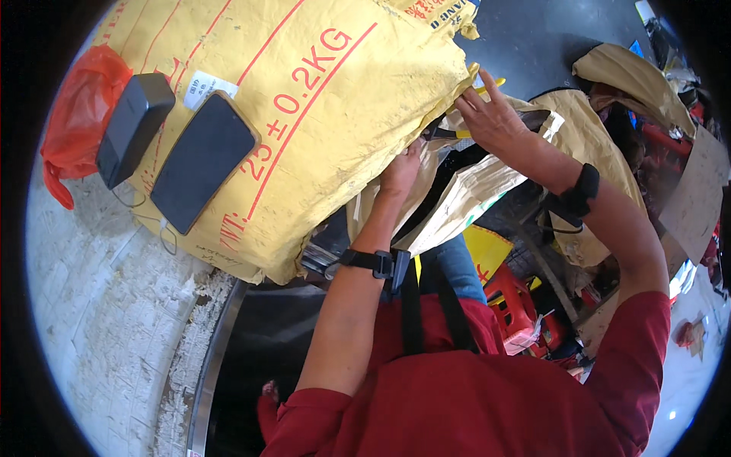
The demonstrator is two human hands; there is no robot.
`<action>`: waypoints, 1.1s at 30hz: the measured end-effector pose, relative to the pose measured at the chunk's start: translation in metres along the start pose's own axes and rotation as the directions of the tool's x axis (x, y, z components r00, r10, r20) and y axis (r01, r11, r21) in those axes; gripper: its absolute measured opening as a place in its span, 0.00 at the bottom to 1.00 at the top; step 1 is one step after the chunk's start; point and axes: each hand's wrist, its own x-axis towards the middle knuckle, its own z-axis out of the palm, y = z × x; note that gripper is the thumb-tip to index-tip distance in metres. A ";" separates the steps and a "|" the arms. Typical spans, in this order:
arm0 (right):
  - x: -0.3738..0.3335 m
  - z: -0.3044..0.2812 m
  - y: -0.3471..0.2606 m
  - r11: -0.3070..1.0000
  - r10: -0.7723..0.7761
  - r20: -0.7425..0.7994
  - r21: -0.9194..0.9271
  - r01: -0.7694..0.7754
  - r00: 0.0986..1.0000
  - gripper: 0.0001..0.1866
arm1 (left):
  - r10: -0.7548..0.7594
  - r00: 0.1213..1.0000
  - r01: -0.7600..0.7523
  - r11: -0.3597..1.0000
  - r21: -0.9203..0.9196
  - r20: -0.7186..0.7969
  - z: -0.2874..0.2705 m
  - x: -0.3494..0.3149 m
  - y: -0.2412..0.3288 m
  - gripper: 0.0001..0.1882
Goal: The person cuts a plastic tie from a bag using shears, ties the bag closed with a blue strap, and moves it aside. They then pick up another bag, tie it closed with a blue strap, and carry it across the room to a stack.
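- Clamps yellow-handled tool point(461, 134) in right hand point(493, 120) at the right edge of yellow sack point(327, 145).
- Aims tool's long axis leftward, dark tip near left hand point(402, 169).
- Rests left hand against same edge; cannot tell if pinching.
- Just below, shows open paper sack point(487, 194), dark inside, contents unclear.

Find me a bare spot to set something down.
The yellow sack is bare between the phone and left hand, as is the rough whitish surface below the red bag. It's crowded where phone, dark box and red bag cluster, and at the sack's edge, with the right hand and open cream bag.
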 end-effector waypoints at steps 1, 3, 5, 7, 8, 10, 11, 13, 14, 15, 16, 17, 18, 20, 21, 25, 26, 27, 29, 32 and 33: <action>-0.002 0.000 0.001 1.000 -0.003 -0.041 -0.013 0.003 0.999 0.18 | 0.061 0.998 -0.059 0.995 0.083 -0.025 -0.002 0.001 0.009 0.12; -0.006 -0.002 0.004 1.000 -0.021 -0.012 0.006 0.021 1.000 0.15 | 0.125 0.991 -0.117 0.979 0.164 -0.041 -0.005 0.003 0.023 0.11; -0.009 0.000 0.006 0.999 -0.037 0.017 0.026 0.036 0.999 0.13 | 0.047 0.998 -0.050 0.995 0.083 0.037 -0.006 0.004 0.034 0.11; -0.005 -0.001 0.006 0.993 -0.085 -0.078 -0.087 0.078 0.993 0.09 | 0.039 0.999 -0.039 0.994 0.107 0.006 -0.009 0.003 0.023 0.11; -0.005 -0.001 0.006 0.993 -0.086 -0.082 -0.087 0.079 0.993 0.09 | 0.031 0.999 -0.029 0.992 0.126 -0.019 -0.010 0.002 0.018 0.10; -0.010 0.001 0.011 0.992 -0.126 -0.102 0.005 0.127 0.987 0.08 | 0.036 0.999 -0.036 0.990 0.135 0.000 -0.007 0.002 0.021 0.11; -0.012 0.002 0.012 0.992 -0.123 -0.098 0.007 0.125 0.988 0.08 | 0.040 0.999 -0.041 0.989 0.144 0.015 -0.006 0.002 0.022 0.11; -0.012 0.003 0.016 0.980 -0.161 -0.073 0.109 0.168 0.984 0.10 | 0.000 0.999 -0.004 0.997 0.079 0.049 -0.004 0.003 0.017 0.11; -0.013 0.007 0.017 0.980 -0.160 -0.072 0.109 0.167 0.985 0.10 | -0.039 0.996 0.038 0.999 0.015 0.084 -0.003 0.004 0.015 0.11; -0.011 0.010 0.018 0.978 -0.144 -0.161 0.130 0.165 0.976 0.09 | -0.039 0.996 0.037 0.999 0.020 0.079 -0.002 0.004 0.011 0.11; -0.008 0.013 0.017 0.975 -0.125 -0.248 0.150 0.166 0.961 0.09 | -0.055 0.997 0.055 0.998 -0.003 0.049 -0.001 0.003 0.007 0.11; -0.005 0.016 0.015 0.975 -0.126 -0.256 0.149 0.168 0.958 0.09 | -0.071 0.997 0.071 0.997 -0.026 0.017 -0.001 0.003 0.002 0.11; -0.005 0.022 0.014 0.973 -0.138 -0.273 0.144 0.182 0.952 0.09 | -0.072 0.997 0.073 0.997 -0.031 0.022 -0.001 0.003 0.005 0.11; -0.010 0.025 0.016 0.972 -0.145 -0.280 0.139 0.189 0.949 0.09 | -0.165 0.977 0.165 0.986 0.010 0.133 -0.003 0.004 0.019 0.12; -0.010 0.020 0.016 0.970 -0.159 -0.224 0.146 0.194 0.962 0.08 | -0.164 0.977 0.164 0.986 0.010 0.133 -0.005 0.004 0.020 0.12; -0.011 0.015 0.020 0.958 -0.205 -0.177 0.164 0.234 0.963 0.08 | -0.095 0.991 0.087 0.993 0.085 0.098 -0.009 0.005 0.020 0.13; -0.011 0.016 0.020 0.959 -0.204 -0.179 0.163 0.234 0.962 0.08 | -0.125 0.987 0.120 0.991 0.059 0.103 -0.009 0.005 0.019 0.13; -0.011 0.020 0.020 0.954 -0.196 -0.213 0.186 0.237 0.957 0.08 | -0.122 0.987 0.117 0.991 0.058 0.103 -0.008 0.005 0.018 0.13; -0.012 0.027 0.018 0.949 -0.185 -0.246 0.206 0.238 0.951 0.08 | -0.087 0.993 0.085 0.996 0.037 0.075 -0.006 0.004 0.015 0.12; -0.024 0.041 0.016 0.931 -0.135 -0.296 0.289 0.223 0.946 0.07 | -0.075 0.992 0.079 0.996 -0.035 0.103 -0.003 0.003 0.022 0.12; -0.026 0.037 0.014 0.936 -0.121 -0.328 0.278 0.218 0.937 0.07 | -0.071 0.993 0.074 0.997 -0.032 0.099 -0.004 0.002 0.016 0.12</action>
